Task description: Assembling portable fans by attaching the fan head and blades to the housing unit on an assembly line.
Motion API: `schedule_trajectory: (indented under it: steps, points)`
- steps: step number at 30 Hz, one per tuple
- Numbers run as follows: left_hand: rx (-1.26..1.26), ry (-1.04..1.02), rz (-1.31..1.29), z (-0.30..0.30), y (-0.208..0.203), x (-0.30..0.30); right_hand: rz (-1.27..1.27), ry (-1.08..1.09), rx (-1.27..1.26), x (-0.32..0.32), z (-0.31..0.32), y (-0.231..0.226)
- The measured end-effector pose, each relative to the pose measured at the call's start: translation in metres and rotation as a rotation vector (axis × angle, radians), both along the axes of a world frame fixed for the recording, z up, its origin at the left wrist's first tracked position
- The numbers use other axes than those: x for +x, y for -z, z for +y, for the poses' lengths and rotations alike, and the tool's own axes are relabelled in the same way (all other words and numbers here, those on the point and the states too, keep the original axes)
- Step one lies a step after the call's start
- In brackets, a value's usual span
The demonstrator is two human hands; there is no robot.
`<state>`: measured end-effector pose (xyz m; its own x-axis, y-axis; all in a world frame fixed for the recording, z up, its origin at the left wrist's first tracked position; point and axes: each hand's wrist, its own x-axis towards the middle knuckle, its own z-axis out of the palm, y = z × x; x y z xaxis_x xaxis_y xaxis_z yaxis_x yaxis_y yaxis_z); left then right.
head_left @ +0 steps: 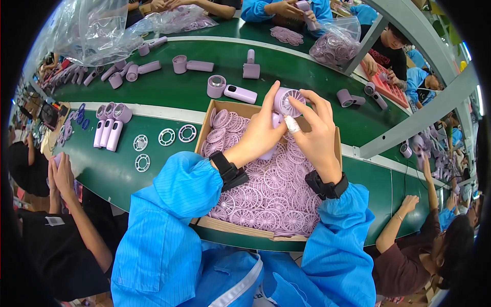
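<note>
A lilac handheld fan (281,102) is held up over an open cardboard box (204,153). My left hand (258,134) is closed around its body, the handle partly hidden behind my fingers. The fingers of my right hand (317,134) close on the fan's round head and rest on its spoked front grille. A white wrap covers one finger of my right hand. Below both hands, the box is heaped with many loose lilac fan grilles (271,197). Whether the grille on the fan is fully seated cannot be seen.
Three lilac fans (108,125) stand left of the box, near several loose rings (166,137). More fans (240,94) lie on the green conveyor belt (169,84) beyond. A metal frame post (419,112) slants at right. Co-workers sit on both sides and opposite.
</note>
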<state>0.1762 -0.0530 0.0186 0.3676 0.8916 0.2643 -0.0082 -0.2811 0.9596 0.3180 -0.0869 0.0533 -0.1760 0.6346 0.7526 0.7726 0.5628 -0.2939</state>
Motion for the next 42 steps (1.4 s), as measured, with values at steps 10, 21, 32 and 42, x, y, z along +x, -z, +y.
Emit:
schedule_trajectory:
  steps: [10,21,32,42]
  points:
    - [0.084,-0.036,0.031,0.002,0.007,0.002,-0.004,0.005,0.019,0.001,0.0,0.001]
    - [0.096,-0.036,0.066,0.001,0.009,0.003,-0.023,0.023,0.023,0.002,0.001,0.004]
    - [0.097,-0.033,0.06,-0.001,0.005,0.002,-0.012,0.029,0.004,0.001,0.001,0.003]
    - [-0.186,0.271,-0.351,-0.007,-0.009,-0.003,0.026,-0.088,0.106,0.011,0.018,0.013]
